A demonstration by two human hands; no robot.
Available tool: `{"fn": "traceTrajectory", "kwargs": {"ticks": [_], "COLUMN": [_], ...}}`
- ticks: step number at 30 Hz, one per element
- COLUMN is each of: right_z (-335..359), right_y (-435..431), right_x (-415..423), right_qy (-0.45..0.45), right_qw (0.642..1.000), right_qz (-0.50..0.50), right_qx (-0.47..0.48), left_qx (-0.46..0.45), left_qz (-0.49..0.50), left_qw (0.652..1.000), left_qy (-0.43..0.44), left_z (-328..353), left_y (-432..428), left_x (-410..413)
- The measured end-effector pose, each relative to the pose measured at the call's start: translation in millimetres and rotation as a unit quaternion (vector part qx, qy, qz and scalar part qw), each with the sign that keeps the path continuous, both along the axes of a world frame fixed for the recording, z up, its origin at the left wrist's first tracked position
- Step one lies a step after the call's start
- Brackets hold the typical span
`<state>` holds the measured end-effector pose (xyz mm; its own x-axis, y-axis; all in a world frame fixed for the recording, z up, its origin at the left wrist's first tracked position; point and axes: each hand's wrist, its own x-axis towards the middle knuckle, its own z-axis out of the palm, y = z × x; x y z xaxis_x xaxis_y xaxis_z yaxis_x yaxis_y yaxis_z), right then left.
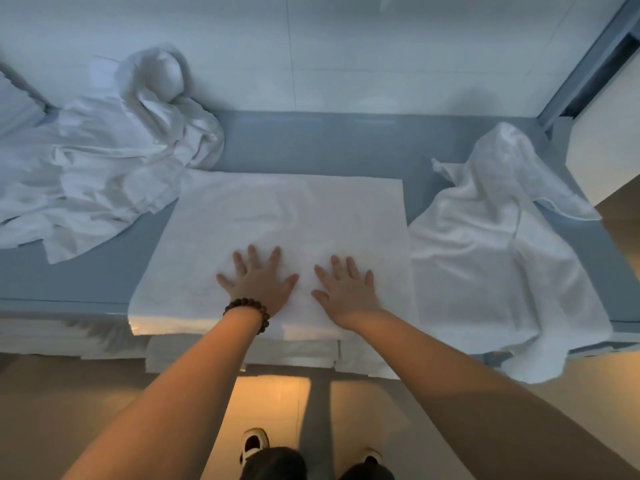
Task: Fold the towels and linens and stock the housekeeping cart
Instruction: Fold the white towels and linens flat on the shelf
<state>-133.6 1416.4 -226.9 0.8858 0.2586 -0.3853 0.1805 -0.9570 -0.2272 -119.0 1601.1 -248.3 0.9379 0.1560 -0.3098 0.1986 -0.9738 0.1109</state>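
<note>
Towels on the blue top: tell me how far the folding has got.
Done: what look like folded pieces stacked below the near edge. In hand: the left hand and right hand press flat on the middle towel, spread on the blue top. Left: the crumpled linen on the left and the loose towel on the right, draped over the edge. No cart in view.

Flat towel (284, 216) nubbly white terry cloth, matt; crumpled sheet (104, 161) thinner, smoother cloth; tabletop (311, 143) smooth grey, faint sheen; bracelet (249, 308) dark wooden-looking beads.

A flat towel (287, 220) lies on the counter (311, 143) between two crumpled linens (104, 161).
</note>
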Motion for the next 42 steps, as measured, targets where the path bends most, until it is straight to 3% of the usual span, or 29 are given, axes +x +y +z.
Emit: {"fn": "traceTrajectory", "kwargs": {"ticks": [6, 10, 13, 15, 27, 30, 34, 38, 42], "right_z": [-8.9, -7.2, -8.3, -10.3, 9.3, 21.6, 31.1, 23.6, 8.7], "right_y": [42.4, 59.9, 56.8, 49.3, 67.4, 75.1, 61.6, 30.2, 11.4], "right_x": [13.7, 27.6, 33.2, 35.7, -2.5, -7.9, 14.0, 55.4, 84.6], "right_qy": [-0.010, -0.013, -0.064, -0.090, -0.028, -0.034, -0.027, -0.126, -0.028], "right_qw": [0.999, 0.999, 0.996, 0.993, 0.987, 0.991, 0.998, 0.991, 0.997], "right_qz": [-0.009, -0.023, -0.051, -0.069, -0.115, -0.081, -0.057, -0.012, -0.008], "right_qx": [-0.032, -0.043, -0.025, -0.028, -0.112, -0.099, -0.028, -0.042, -0.073], "left_qx": [-0.031, -0.097, -0.059, -0.042, 0.007, 0.028, -0.011, -0.040, -0.028], "left_qz": [-0.066, -0.115, -0.089, -0.080, -0.230, -0.207, -0.092, -0.049, -0.070], "left_qw": [0.997, 0.989, 0.993, 0.996, 0.972, 0.977, 0.995, 0.997, 0.996], "left_qy": [0.026, -0.009, -0.048, -0.017, 0.049, 0.043, 0.027, 0.046, 0.050], "left_z": [4.3, 13.1, 11.5, 6.2, 13.5, 26.0, 24.9, 9.3, 4.9], "left_y": [51.4, 99.7, 109.9, 101.1, 103.4, 88.5, 53.8, 33.6, 37.8], "left_x": [23.1, 30.3, 15.7, 4.3, 89.5, 97.1, 63.5, 28.0, 30.3]}}
